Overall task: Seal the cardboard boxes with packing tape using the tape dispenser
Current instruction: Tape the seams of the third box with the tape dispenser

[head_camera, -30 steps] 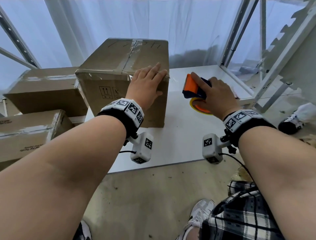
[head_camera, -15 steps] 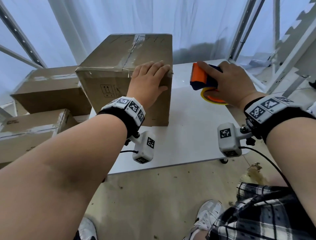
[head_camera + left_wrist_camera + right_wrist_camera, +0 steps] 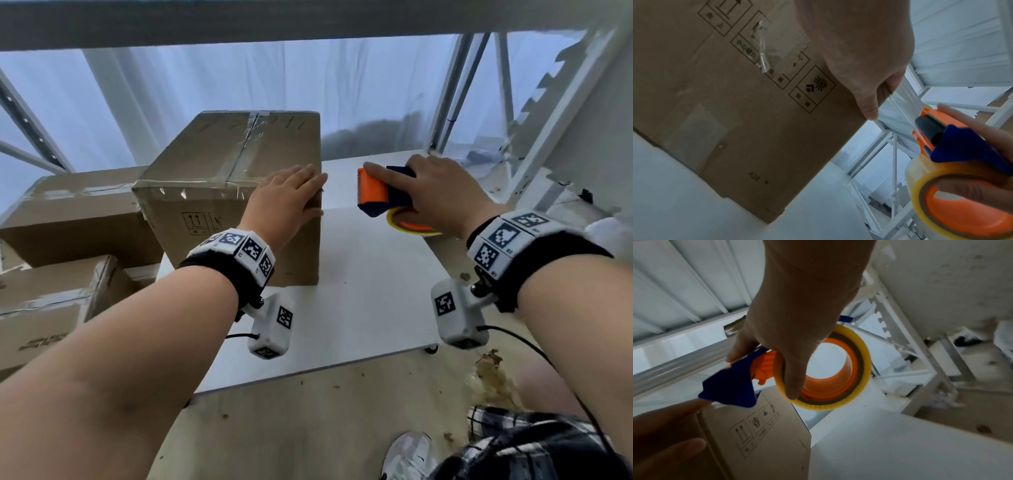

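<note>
A brown cardboard box point(image 3: 222, 161) with clear tape along its top seam stands on the white table point(image 3: 359, 308). My left hand point(image 3: 284, 198) lies flat over the box's near right top edge, fingers straight, thumb down the side face point(image 3: 869, 104). To its right my right hand point(image 3: 442, 195) grips the orange and blue tape dispenser point(image 3: 380, 195) with its yellowish tape roll point(image 3: 824, 369), held above the table just right of the box. A strip of clear tape point(image 3: 902, 110) runs from the dispenser's roller toward the box corner.
Two more cardboard boxes point(image 3: 78, 212) point(image 3: 44, 308) are stacked at the left beside the table. White metal shelf posts point(image 3: 448, 96) rise behind and to the right, and a shelf beam crosses overhead. The table's near edge point(image 3: 308, 370) lies above a dirty floor with my shoe point(image 3: 407, 455).
The camera has tilted up, so a shelf beam now shows overhead. My right hand with the dispenser has stayed just right of the box. The left hand keeps resting on the box's corner.
</note>
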Demonstrator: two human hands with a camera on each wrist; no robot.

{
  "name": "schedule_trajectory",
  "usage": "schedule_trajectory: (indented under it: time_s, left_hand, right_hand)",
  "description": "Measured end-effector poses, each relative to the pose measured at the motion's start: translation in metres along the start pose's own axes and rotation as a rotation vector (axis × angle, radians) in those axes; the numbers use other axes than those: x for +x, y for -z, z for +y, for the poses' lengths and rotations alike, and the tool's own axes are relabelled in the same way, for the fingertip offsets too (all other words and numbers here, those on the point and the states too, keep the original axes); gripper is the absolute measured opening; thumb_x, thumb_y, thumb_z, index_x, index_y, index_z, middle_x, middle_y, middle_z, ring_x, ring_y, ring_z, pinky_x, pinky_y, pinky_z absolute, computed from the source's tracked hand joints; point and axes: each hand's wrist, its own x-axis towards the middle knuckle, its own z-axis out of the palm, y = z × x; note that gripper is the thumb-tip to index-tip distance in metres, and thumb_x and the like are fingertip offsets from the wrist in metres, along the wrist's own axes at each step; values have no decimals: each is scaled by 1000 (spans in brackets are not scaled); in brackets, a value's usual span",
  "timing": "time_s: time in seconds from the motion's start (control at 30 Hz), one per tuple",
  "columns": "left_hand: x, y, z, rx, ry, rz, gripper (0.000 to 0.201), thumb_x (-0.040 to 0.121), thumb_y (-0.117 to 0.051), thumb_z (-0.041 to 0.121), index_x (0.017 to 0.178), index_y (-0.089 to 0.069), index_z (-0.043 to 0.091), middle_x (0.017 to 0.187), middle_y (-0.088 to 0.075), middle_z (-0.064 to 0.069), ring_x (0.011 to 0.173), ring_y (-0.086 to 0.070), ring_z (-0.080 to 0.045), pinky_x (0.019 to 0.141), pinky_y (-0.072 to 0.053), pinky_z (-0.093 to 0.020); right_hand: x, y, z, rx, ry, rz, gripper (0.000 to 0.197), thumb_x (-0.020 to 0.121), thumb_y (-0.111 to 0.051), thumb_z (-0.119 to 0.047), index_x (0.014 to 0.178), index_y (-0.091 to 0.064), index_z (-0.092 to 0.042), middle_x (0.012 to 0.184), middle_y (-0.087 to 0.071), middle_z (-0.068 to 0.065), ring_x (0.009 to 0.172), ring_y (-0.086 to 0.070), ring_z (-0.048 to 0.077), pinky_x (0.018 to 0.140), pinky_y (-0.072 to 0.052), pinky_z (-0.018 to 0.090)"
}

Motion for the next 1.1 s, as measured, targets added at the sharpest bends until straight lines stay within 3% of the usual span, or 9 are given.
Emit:
schedule_trajectory:
  time_s: [0.2, 0.4, 0.63, 0.73, 0.87, 1.0, 1.1]
  left_hand:
    - [0, 0, 0, -16, 12, 12, 58, 94, -50, 42, 147, -31, 28, 154, -30, 2, 142, -26, -21, 115, -17, -37]
    - [0, -2, -1, -17, 3, 30, 58, 94, -51, 42, 147, -31, 28, 154, -30, 2, 142, -27, -21, 115, -16, -35]
    - [-2, -3, -2, -35, -21, 40, 57, 95, -51, 40, 147, -31, 27, 154, -31, 2, 142, -26, -20, 114, -15, -34]
    - [-1, -2, -3, -38, -35, 27, 58, 96, -50, 40, 148, -29, 27, 155, -29, 2, 143, -25, -19, 115, -14, -33]
    - [-1, -4, -8, -33, -51, 24, 61, 95, -52, 38, 149, -26, 27, 155, -27, 3, 143, -23, -19, 116, -13, -32]
    - [1, -8, -10, -37, -56, 55, 61, 95, -53, 37, 149, -27, 26, 155, -28, 3, 143, -24, -19, 115, -13, -32]
    - [1, -11, -10, -45, -72, 84, 61, 93, -56, 35, 148, -32, 23, 153, -32, 1, 141, -28, -20, 114, -15, -33]
  right_hand:
    - [-25, -16, -6, 36, -68, -18, 82, 69, -76, -18, 143, -41, -28, 81, -51, 22, 65, -51, 37, 62, -37, 39]
    - [4, 9, -18, -183, -121, -351, 75, 89, -51, -31, 149, -8, -45, 115, -50, 11, 102, -49, 32, 85, -33, 38]
    - [44, 7, -40, -247, -91, -596, 86, 86, -62, -35, 146, -4, -51, 124, -48, 8, 113, -48, 30, 89, -35, 38]
    - [55, 5, -47, -252, -104, -635, 83, 87, -62, -34, 147, -7, -51, 126, -47, 7, 116, -47, 30, 87, -35, 38]
    - [32, -10, -47, -311, -59, -730, 54, 97, -43, -32, 145, -24, -47, 132, -48, 6, 122, -46, 28, 96, -33, 37]
    - [-8, -43, -44, 118, -415, -666, 86, 81, -63, -30, 148, -10, -47, 125, -48, 12, 111, -53, 34, 82, -43, 35]
    - [-6, -64, -45, 576, -639, -522, 99, 77, -74, -33, 152, -11, -32, 141, -45, 11, 124, -48, 32, 97, -41, 35]
